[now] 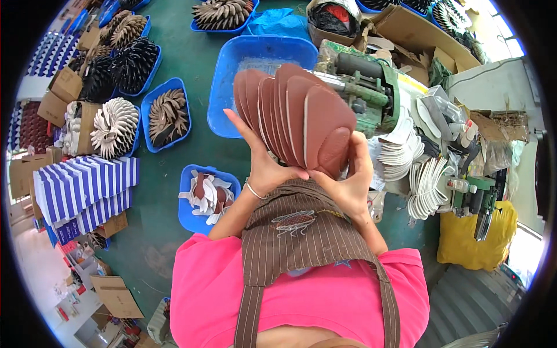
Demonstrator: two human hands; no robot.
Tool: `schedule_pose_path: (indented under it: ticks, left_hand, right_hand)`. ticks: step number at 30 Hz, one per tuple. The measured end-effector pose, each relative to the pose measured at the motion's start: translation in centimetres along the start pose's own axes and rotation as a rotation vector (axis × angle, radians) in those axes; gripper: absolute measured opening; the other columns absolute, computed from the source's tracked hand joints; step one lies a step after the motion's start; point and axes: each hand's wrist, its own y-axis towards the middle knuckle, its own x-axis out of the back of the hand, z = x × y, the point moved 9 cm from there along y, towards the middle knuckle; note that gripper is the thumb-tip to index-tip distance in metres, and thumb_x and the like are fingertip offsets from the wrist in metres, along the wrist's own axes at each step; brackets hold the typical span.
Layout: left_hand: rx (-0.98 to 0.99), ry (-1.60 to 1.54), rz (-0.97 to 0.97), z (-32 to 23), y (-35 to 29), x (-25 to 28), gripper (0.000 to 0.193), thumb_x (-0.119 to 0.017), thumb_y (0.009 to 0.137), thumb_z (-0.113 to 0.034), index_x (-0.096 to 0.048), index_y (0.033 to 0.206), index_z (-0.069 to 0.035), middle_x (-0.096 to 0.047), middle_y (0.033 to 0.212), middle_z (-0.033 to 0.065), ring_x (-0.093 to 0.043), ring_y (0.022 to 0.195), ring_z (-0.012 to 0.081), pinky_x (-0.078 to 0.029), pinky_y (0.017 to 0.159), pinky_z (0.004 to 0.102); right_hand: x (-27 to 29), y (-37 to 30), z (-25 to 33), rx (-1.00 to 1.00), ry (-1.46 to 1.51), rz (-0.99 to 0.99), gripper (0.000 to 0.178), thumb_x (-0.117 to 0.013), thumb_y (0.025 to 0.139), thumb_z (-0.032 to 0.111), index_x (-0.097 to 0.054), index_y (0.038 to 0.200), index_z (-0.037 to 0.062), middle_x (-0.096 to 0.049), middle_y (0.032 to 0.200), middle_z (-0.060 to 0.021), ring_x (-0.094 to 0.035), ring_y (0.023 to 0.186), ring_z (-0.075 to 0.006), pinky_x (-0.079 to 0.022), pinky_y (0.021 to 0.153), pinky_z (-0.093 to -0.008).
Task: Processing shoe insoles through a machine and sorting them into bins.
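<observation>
Between my two hands is a fanned stack of reddish-brown insoles (325, 119), held up in front of the apron. My left hand (262, 162) grips the stack's left side, with its index finger stretched up along the edge. On the other side my right hand (355, 185) wraps round the lower right edge. Both thumbs press near each other at the bottom of the front insole. Part of a large blue tub (223, 95) shows behind the stack, and a green machine (371, 101) stands close to its right.
A small blue basin (188, 219) of white and brown pieces is on the green floor at left. Further left are blue basins of brown insoles (168, 113) and striped boxes (87, 188). White insoles (426, 188) and a yellow sack (476, 238) lie to the right.
</observation>
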Motion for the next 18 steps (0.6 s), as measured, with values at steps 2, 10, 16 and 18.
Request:
schedule_pose_path:
  ticks: [2,10,16,18]
  left_hand:
    - [0.058,-0.008,0.046,1.4,0.3,2.5,0.158,-0.085,0.039,-0.056,0.032,0.133,-0.005,0.016,0.147,0.0176,-0.010,0.136,0.0268,-0.015,0.111,0.0390]
    - [0.108,0.120,0.148,4.7,1.5,7.7,0.148,-0.087,0.048,-0.044,0.024,0.138,-0.004,0.009,0.148,0.0172,-0.011,0.136,0.0269,-0.015,0.110,0.0379]
    - [0.169,0.033,0.105,6.5,1.7,8.7,0.138,-0.086,0.051,-0.029,0.015,0.141,-0.002,0.002,0.148,0.0158,-0.015,0.135,0.0267,-0.016,0.110,0.0364]
    - [0.156,0.061,0.090,6.9,1.7,9.1,0.136,-0.086,0.051,-0.029,0.012,0.141,-0.002,0.000,0.148,0.0164,-0.014,0.135,0.0273,-0.014,0.110,0.0364]
  right_hand:
    - [-2.7,0.0,-1.4,-0.201,0.100,0.028,0.066,-0.083,0.057,0.005,-0.044,0.111,0.0011,-0.058,0.102,-0.0104,-0.058,0.093,-0.0164,-0.046,0.080,-0.0286]
    - [-7.5,-1.4,-5.4,-0.448,0.503,-0.161,0.040,-0.072,0.071,-0.003,-0.048,0.102,0.0017,-0.062,0.098,-0.0082,-0.060,0.090,-0.0126,-0.048,0.079,-0.0246]
    - [-9.3,-3.5,-9.1,-0.587,0.689,-0.315,0.040,-0.065,0.079,-0.003,-0.049,0.116,-0.0026,-0.063,0.103,-0.0095,-0.060,0.093,-0.0124,-0.048,0.084,-0.0256]
    - [-9.3,-3.6,-9.6,-0.541,0.687,-0.363,0.037,-0.065,0.079,-0.002,-0.052,0.115,-0.0025,-0.063,0.103,-0.0081,-0.060,0.092,-0.0118,-0.048,0.083,-0.0251]
